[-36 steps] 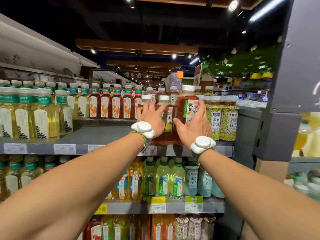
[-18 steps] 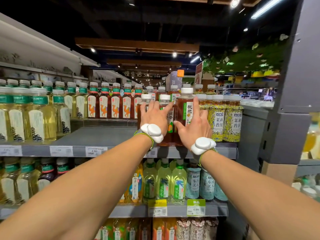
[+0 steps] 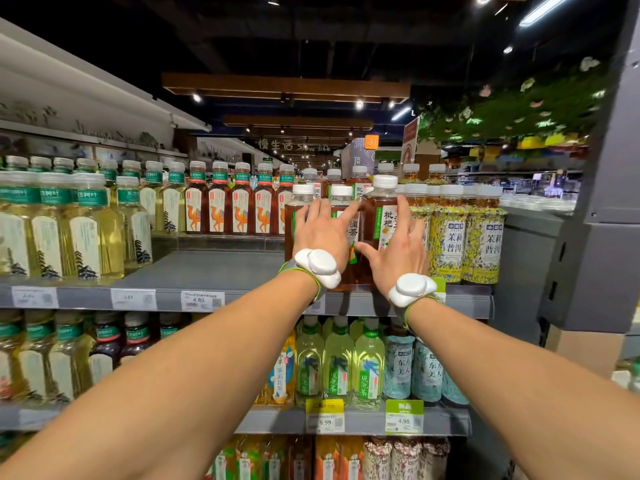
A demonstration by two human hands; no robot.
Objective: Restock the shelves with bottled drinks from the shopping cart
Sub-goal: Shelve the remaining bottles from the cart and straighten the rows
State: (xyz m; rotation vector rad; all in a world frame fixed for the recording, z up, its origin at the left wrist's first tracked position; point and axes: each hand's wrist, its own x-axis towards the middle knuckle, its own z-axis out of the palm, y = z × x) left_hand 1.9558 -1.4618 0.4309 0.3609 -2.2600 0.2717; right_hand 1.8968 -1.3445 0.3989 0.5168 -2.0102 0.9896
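Just the one head view here. Both arms are stretched out toward the upper shelf (image 3: pixel 242 299), the grey one with price tags (image 3: pixel 202 301) clipped along its front edge.

The left hand (image 3: pixel 322 233) is laid flat against the brown tea bottles (image 3: pixel 291 223) near the right end of that shelf. Its fingers are straight and fanned out, and nothing is wrapped or pinched. The right hand (image 3: pixel 398 261) is pressed the same way onto the green-edged bottle (image 3: pixel 381 206) just beside them, with the thumb stuck out to the left and the fingers spread up the front. No clamping is to be seen there either, only an open palm on the label.

All of these bottles are stood upright at the front of the shelf, packed close together. A white wrist device (image 3: pixel 318 266) is strapped on the left wrist and a second wrist device (image 3: pixel 412 289) on the right.

Just to the right, yellow floral-label bottles (image 3: pixel 448 237) are lined up in a row. Well off to the left, pale green tea bottles (image 3: pixel 86 230) are stood. Camel-label bottles (image 3: pixel 218 209) are ranked further back.

On the lower shelf (image 3: pixel 277 424), light green bottles (image 3: pixel 339 368) and blue-label bottles (image 3: pixel 401 365) are shelved. A yellow tag (image 3: pixel 325 415) and a green tag (image 3: pixel 404 415) are hung below them.
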